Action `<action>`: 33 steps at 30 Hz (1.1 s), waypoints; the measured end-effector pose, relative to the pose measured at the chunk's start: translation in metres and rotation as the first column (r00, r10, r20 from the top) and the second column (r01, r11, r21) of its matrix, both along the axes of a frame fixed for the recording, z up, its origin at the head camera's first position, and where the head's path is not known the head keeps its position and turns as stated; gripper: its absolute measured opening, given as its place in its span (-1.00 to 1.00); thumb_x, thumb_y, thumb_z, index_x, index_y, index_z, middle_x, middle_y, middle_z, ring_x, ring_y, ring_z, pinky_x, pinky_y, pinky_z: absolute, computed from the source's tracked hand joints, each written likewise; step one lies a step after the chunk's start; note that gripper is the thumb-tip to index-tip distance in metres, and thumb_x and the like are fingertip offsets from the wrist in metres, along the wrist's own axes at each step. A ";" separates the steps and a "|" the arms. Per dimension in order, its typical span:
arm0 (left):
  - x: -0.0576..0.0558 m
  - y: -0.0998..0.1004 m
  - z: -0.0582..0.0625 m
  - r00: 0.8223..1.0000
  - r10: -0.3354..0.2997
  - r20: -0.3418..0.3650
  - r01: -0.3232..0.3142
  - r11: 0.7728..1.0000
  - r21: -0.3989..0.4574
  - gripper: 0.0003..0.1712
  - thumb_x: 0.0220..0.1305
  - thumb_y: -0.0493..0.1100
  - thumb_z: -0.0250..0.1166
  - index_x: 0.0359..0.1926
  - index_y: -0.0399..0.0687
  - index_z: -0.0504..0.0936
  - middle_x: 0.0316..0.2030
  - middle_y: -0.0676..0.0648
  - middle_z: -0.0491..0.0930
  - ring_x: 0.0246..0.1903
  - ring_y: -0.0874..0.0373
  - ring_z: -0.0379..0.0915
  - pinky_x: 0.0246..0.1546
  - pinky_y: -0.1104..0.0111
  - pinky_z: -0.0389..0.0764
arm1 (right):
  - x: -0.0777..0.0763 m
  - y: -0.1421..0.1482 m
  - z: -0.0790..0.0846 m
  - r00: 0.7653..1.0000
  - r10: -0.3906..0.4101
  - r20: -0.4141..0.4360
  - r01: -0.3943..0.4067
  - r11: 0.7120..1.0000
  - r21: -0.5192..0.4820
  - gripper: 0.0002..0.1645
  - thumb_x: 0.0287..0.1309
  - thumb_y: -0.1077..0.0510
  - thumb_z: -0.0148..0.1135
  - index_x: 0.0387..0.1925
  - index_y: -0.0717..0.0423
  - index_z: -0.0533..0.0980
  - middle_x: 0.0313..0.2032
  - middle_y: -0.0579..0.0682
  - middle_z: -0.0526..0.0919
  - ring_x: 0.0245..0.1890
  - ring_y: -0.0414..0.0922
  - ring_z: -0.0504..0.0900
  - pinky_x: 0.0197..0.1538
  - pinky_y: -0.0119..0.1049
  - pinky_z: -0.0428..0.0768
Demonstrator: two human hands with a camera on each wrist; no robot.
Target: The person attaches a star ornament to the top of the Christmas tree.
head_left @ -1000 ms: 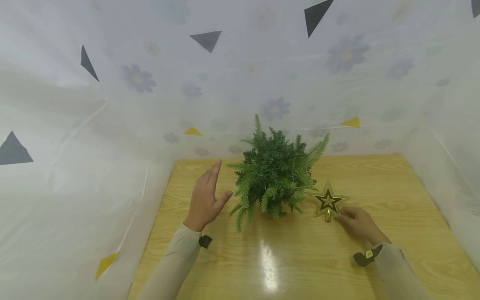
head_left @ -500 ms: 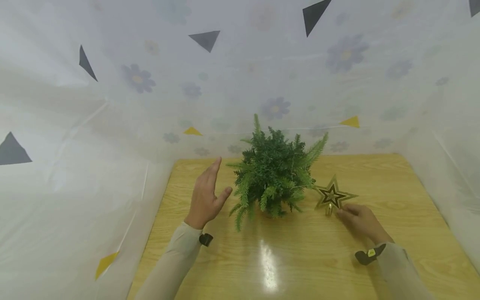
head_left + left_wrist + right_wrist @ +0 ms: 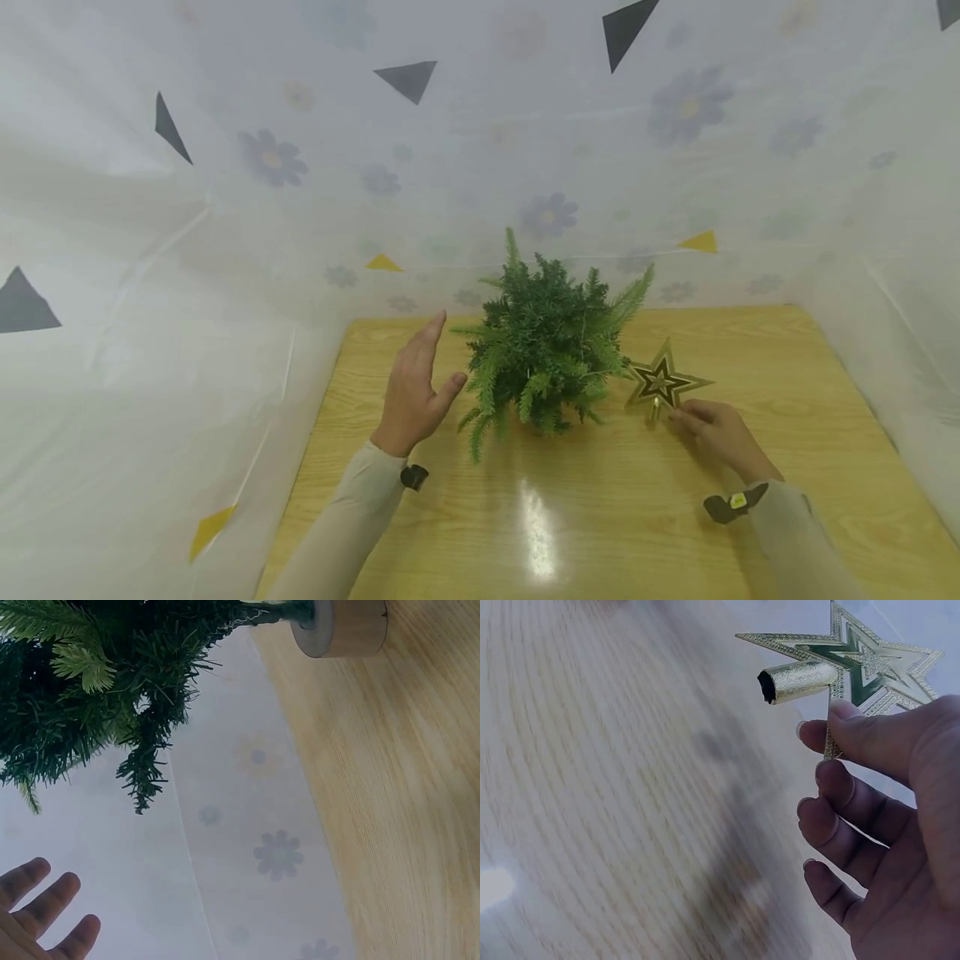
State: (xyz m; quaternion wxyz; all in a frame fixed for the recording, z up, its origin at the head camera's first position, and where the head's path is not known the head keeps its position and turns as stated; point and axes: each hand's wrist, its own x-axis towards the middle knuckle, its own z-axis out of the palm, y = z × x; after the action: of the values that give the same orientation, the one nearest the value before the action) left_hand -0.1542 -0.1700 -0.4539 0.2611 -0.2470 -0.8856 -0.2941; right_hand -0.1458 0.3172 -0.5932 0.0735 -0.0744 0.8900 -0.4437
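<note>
A small artificial Christmas tree [image 3: 546, 346] stands mid-table in the head view. Its round wooden base [image 3: 358, 628] shows in the left wrist view. To the right of the tree, my right hand [image 3: 722, 435] pinches a gold star tree topper [image 3: 660, 383] by one lower point, between thumb and index finger. The star's hollow tube [image 3: 802, 681] has its opening toward the left of the right wrist view; the other fingers curl loosely below. My left hand [image 3: 414, 393] is held beside the tree's left side, fingers straight and thumb apart, with nothing in it.
The wooden table [image 3: 600, 517] carries the tree, with a bright reflection near its front. White plastic sheeting [image 3: 480, 150] printed with flowers and stuck with grey and yellow triangles rises behind and at both sides.
The star has turned in my right hand's pinch and moved slightly up the head view. My left hand stays almost where it was beside the tree.
</note>
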 end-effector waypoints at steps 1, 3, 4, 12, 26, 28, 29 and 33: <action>0.000 0.000 0.000 1.000 -0.001 0.000 0.001 1.000 0.001 0.01 0.51 0.51 -0.21 0.62 -0.13 0.13 0.45 -0.22 0.36 0.38 -0.18 0.34 0.25 -0.25 0.39 | 0.000 0.000 0.001 1.000 0.002 -0.001 -0.002 1.000 -0.010 -0.64 0.55 0.02 0.17 -0.05 0.24 0.70 -0.23 0.09 0.73 -0.29 -0.12 0.60 -0.27 -0.30 0.56; 0.000 0.000 0.000 1.000 -0.001 -0.001 0.001 1.000 0.004 0.03 0.51 0.51 -0.22 0.61 -0.17 0.14 0.46 -0.22 0.35 0.39 -0.18 0.33 0.26 -0.24 0.39 | 0.001 -0.001 0.003 1.000 0.000 -0.005 0.000 1.000 -0.024 -0.61 0.55 0.01 0.16 -0.03 0.25 0.70 -0.22 0.11 0.73 -0.28 -0.08 0.62 -0.26 -0.30 0.57; 0.000 0.000 0.000 1.000 -0.002 -0.005 0.002 1.000 0.006 0.02 0.51 0.51 -0.22 0.61 -0.17 0.14 0.46 -0.23 0.35 0.39 -0.18 0.33 0.26 -0.24 0.39 | 0.001 -0.001 0.003 1.000 -0.002 -0.010 0.002 1.000 -0.030 -0.61 0.56 0.00 0.15 -0.03 0.25 0.69 -0.22 0.13 0.72 -0.28 -0.06 0.62 -0.27 -0.29 0.57; 0.001 0.000 0.003 1.000 0.000 -0.022 0.000 1.000 0.016 0.00 0.52 0.50 -0.21 0.60 -0.16 0.19 0.42 -0.21 0.41 0.35 -0.17 0.38 0.24 -0.23 0.42 | 0.001 -0.005 0.014 0.996 -0.010 -0.091 0.006 0.999 -0.043 -0.63 0.55 0.02 0.17 -0.06 0.25 0.70 -0.25 0.18 0.70 -0.30 0.00 0.63 -0.30 -0.18 0.61; 0.001 0.003 0.005 0.999 -0.008 -0.035 0.009 1.000 0.028 -0.03 0.53 0.49 -0.22 0.61 -0.10 0.18 0.39 -0.24 0.43 0.34 -0.16 0.40 0.22 -0.24 0.42 | 0.001 -0.018 0.045 0.984 -0.027 -0.174 0.024 1.000 -0.019 -0.69 0.54 0.03 0.18 -0.07 0.16 0.71 -0.34 0.00 0.68 -0.30 -0.10 0.65 -0.29 -0.14 0.64; 0.001 0.003 0.005 0.999 -0.008 -0.038 0.009 1.000 0.027 -0.03 0.53 0.49 -0.21 0.61 -0.11 0.19 0.40 -0.23 0.43 0.34 -0.16 0.40 0.23 -0.23 0.42 | 0.002 -0.018 0.049 0.981 -0.031 -0.189 0.029 0.999 -0.013 -0.70 0.53 0.04 0.19 -0.03 0.15 0.71 -0.31 -0.03 0.70 -0.31 -0.17 0.65 -0.30 -0.18 0.64; 0.000 0.003 0.005 0.999 -0.008 -0.039 0.009 1.000 0.029 -0.03 0.53 0.49 -0.21 0.61 -0.11 0.19 0.41 -0.21 0.43 0.35 -0.15 0.39 0.23 -0.23 0.42 | 0.002 -0.019 0.051 0.980 -0.033 -0.194 0.031 0.999 -0.013 -0.70 0.53 0.04 0.20 -0.02 0.15 0.71 -0.30 -0.03 0.70 -0.31 -0.19 0.64 -0.30 -0.20 0.64; 0.000 0.003 0.003 0.999 -0.020 -0.045 0.022 0.999 0.043 -0.05 0.54 0.47 -0.17 0.60 -0.11 0.21 0.42 -0.20 0.42 0.35 -0.16 0.39 0.26 -0.22 0.41 | 0.002 -0.020 0.059 0.978 -0.047 -0.203 0.043 0.999 -0.024 -0.71 0.52 0.04 0.22 -0.01 0.14 0.71 -0.25 -0.02 0.72 -0.29 -0.17 0.65 -0.28 -0.25 0.61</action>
State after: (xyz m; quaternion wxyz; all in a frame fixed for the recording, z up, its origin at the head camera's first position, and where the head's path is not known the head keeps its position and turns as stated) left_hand -0.1537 -0.1667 -0.4505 0.2832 -0.2569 -0.8703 -0.3104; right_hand -0.1435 0.2968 -0.5346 -0.0288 -0.0998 0.8900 -0.4440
